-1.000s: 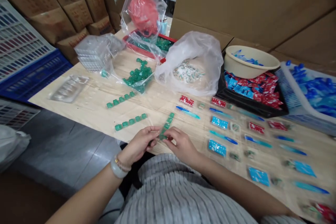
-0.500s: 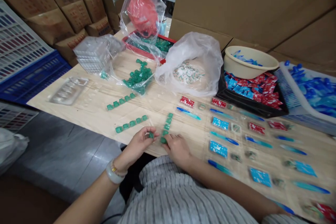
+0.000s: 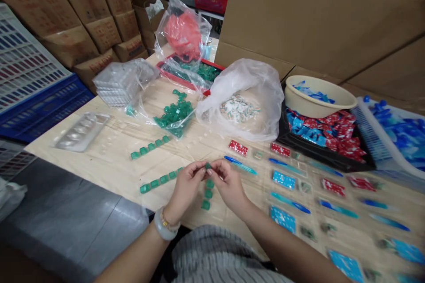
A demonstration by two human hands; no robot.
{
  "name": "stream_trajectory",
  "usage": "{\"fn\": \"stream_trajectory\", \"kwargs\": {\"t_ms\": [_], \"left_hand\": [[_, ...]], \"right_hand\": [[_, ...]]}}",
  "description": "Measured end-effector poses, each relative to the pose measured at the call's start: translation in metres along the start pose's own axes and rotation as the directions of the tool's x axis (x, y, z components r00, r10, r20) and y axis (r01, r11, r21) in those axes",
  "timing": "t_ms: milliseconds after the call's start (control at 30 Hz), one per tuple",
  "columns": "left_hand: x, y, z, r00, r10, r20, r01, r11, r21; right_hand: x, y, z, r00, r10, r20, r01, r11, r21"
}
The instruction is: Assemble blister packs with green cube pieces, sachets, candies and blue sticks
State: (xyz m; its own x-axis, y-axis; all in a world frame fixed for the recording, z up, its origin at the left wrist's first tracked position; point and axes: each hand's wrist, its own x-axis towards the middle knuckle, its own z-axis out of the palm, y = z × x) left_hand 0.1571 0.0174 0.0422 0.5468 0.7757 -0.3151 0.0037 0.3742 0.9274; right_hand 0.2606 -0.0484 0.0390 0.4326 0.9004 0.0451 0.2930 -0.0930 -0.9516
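My left hand and my right hand meet above the table, fingertips pinched together on a small green piece. Just below them, a short column of similar green translucent pieces runs toward my body. One slanted row of green pieces lies left of my left hand, its right end partly hidden by that hand. Another row sits farther back. Behind the rows, a loose pile of green pieces rests in an opened clear plastic bag.
A clear moulded tray and stacked clear trays are at the left. A white plastic bag holds small pale pieces. Blue pens and red and blue packets lie at right, before a cream basin and black crate.
Both hands have moved up and away from my body and come together at one green piece. Earlier, my right hand was at the near end of the column. The camera view has shifted too.
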Motion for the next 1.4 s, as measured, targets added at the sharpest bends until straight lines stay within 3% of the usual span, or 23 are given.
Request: {"fn": "stream_trajectory", "kwargs": {"t_ms": [67,167,233,300,367,467,600,700,900,1000,1100,1200,1400], "left_hand": [[0.007,0.002,0.0,0.999,0.039,-0.024,-0.036,0.992,0.12],[0.015,0.007,-0.003,0.992,0.122,-0.045,-0.103,0.947,0.305],[0.02,0.012,-0.005,0.995,0.092,-0.029,-0.079,0.947,0.311],[0.023,0.016,-0.007,1.0,0.005,0.024,-0.009,0.981,0.193],[0.026,0.019,-0.009,0.988,-0.094,0.123,0.099,0.994,-0.037],[0.028,0.02,-0.014,0.942,-0.198,0.271,0.29,0.886,-0.361],[0.031,0.02,-0.022,0.861,-0.294,0.415,0.463,0.79,-0.401],[0.032,0.02,-0.026,0.837,-0.299,0.458,0.497,0.767,-0.407],[0.026,0.014,-0.019,0.891,-0.23,0.391,0.437,0.664,-0.606],[0.023,0.012,-0.016,0.92,-0.228,0.319,0.389,0.643,-0.66],[0.022,0.012,-0.016,0.952,-0.243,0.185,0.305,0.711,-0.634],[0.023,0.014,-0.016,0.964,-0.242,0.113,0.265,0.806,-0.529],[0.028,0.015,-0.029,0.973,-0.226,0.055,0.23,0.901,-0.369]], "right_hand": [[0.008,0.003,-0.003,0.997,0.074,0.001,-0.073,0.985,0.159],[0.021,0.001,-0.008,0.982,0.163,0.094,-0.186,0.919,0.348],[0.03,-0.004,-0.011,0.955,0.235,0.182,-0.293,0.852,0.434],[0.039,-0.007,-0.014,0.923,0.286,0.259,-0.38,0.788,0.484],[0.046,-0.009,-0.015,0.897,0.298,0.327,-0.433,0.745,0.507],[0.055,-0.012,-0.015,0.866,0.279,0.416,-0.473,0.727,0.498],[0.061,-0.018,-0.016,0.85,0.194,0.489,-0.438,0.777,0.453],[0.062,-0.022,-0.015,0.844,0.154,0.513,-0.395,0.826,0.402],[0.056,-0.018,-0.007,0.863,0.149,0.483,-0.386,0.811,0.439],[0.048,-0.015,-0.006,0.92,0.116,0.375,-0.269,0.881,0.388],[0.041,-0.013,-0.008,0.961,-0.053,0.273,0.019,0.992,0.128],[0.04,-0.014,-0.009,0.927,-0.199,0.318,0.244,0.964,-0.107],[0.056,-0.017,-0.004,0.873,-0.194,0.447,0.326,0.915,-0.239]]}}
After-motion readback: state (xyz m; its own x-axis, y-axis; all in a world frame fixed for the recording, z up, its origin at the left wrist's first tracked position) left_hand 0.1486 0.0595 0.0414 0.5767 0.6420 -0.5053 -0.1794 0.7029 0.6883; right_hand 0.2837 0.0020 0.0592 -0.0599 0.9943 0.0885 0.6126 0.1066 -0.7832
